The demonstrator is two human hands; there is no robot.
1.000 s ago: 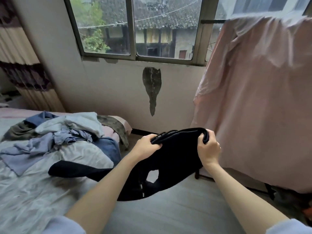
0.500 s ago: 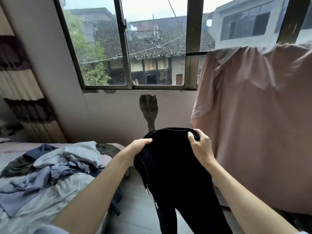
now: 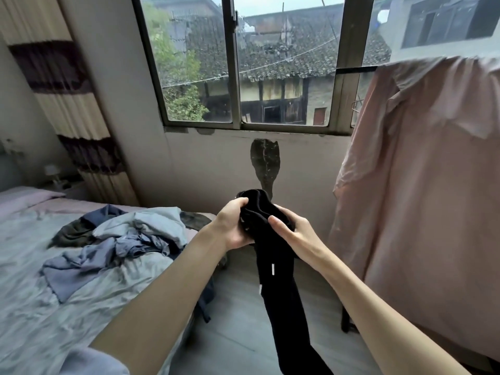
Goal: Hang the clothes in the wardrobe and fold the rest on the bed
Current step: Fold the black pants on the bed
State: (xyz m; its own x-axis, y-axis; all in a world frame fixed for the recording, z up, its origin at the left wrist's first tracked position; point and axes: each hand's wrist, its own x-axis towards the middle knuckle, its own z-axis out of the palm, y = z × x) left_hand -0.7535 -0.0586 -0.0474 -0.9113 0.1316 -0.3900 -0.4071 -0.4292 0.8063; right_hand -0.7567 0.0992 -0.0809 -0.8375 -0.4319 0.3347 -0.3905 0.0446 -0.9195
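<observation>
Bedroom by a window (image 3: 235, 63), heaped clothes (image 3: 121, 239) on bed (image 3: 40, 307), left hand (image 3: 232, 226) and right hand (image 3: 292, 234) each with grip curled around bunched black trousers (image 3: 276, 280), pink cloth (image 3: 422, 185) on rack.

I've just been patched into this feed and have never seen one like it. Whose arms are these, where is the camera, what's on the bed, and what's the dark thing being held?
There is no machine here: the two bare arms belong to a person, and the single camera sits on their head, looking forward and down, so you see roughly what they see. The left hand and right hand both grip the bunched top of a black garment, likely drawstring trousers, which hangs down over the floor. To the left is the bed, with a loose pile of unfolded clothes in blue, grey and dark green. On the right a pink cloth hangs over a dark rail. Ahead is a window facing tiled roofs.
</observation>
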